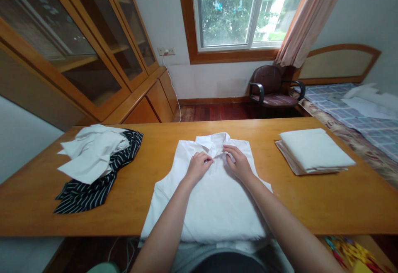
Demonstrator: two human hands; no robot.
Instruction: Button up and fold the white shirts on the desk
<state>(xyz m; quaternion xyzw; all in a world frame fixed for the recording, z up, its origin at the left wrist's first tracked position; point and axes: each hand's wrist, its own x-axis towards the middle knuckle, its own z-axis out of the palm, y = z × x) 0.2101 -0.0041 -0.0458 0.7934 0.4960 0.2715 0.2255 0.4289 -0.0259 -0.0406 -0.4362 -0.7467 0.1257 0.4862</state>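
Observation:
A white collared shirt (217,206) lies spread on the wooden table in front of me, collar at the far end and hem hanging at the near edge. On the left side of its front opening, just below the collar, my left hand (199,166) is closed, thumb and fingertips pinching the shirt's edge. Across from it, my right hand (238,161) rests at the collar's right side, fingers bent and slightly apart, touching the cloth. Whether the right fingertips grip any fabric is hard to make out.
On the left of the table (149,219) sit a crumpled white cloth (93,150) and a black striped cloth (90,194). Folded white fabric (314,148) is stacked at the right. Beyond stand an office chair (270,84), a bed (360,103) and a glass-doored cabinet (124,78).

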